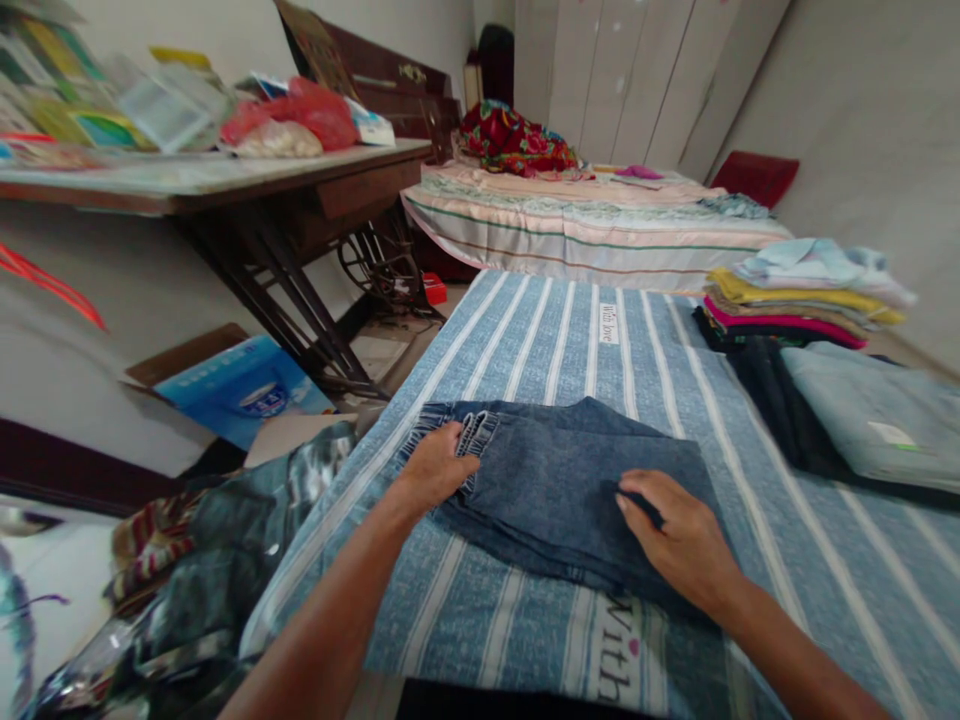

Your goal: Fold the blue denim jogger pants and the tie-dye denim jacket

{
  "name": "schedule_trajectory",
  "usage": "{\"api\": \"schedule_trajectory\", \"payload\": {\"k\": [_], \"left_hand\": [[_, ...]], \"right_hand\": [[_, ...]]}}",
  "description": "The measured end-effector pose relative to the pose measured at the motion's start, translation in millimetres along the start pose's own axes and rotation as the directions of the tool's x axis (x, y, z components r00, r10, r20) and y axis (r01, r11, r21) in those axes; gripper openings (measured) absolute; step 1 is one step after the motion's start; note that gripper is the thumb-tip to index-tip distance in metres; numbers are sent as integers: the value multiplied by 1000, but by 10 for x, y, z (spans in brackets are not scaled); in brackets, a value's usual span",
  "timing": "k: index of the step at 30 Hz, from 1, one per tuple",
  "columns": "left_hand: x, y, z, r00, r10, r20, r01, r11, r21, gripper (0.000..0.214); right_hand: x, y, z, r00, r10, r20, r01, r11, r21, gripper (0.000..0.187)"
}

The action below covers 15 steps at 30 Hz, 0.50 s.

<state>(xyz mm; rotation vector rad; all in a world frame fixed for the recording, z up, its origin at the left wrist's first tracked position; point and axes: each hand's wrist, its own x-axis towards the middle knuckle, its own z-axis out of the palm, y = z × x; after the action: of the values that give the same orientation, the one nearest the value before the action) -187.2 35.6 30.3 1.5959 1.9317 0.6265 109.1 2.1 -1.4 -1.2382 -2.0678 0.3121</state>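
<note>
A folded pair of dark blue jeans [555,480] lies on the blue-and-white striped bed sheet [570,330] right in front of me. My left hand [435,465] rests on the jeans' left end by the gathered cuffs, fingers curled over the cloth. My right hand [679,540] lies on the right part of the jeans, its fingers bent and pressing a fold of the denim.
A stack of folded clothes [806,290] and a folded light blue garment [877,415] lie at the bed's right side. A cluttered sewing-machine table [225,175] stands at the left, a second bed [585,215] beyond. Crumpled clothes [217,540] pile beside the bed's left edge.
</note>
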Motion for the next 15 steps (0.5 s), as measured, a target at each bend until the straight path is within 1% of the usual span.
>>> {"api": "schedule_trajectory", "payload": {"k": [3,6,9,11,13,15], "left_hand": [[15,16,1,999,24,44,-30,992,124,9],[-12,36,27,1000,24,13,-26,988,151,19],[-105,49,84,995,35,-96,-12,972,233,42],[-185,44,113,983,77,-168,-25,956,293,51],[-257,12,100,966,147,-215,-80,953,292,48],[-316,-62,29,935,202,-293,-137,964,230,39]], "right_hand": [[-66,44,59,997,9,81,-6,999,-44,14],[33,-38,83,992,-12,124,20,998,-59,15],[250,-268,135,985,-85,147,94,994,-55,17],[415,-460,233,970,-157,187,167,985,-37,18],[579,-629,370,944,-207,258,216,976,-8,18],[740,-752,508,921,-216,325,226,974,5,19]]}}
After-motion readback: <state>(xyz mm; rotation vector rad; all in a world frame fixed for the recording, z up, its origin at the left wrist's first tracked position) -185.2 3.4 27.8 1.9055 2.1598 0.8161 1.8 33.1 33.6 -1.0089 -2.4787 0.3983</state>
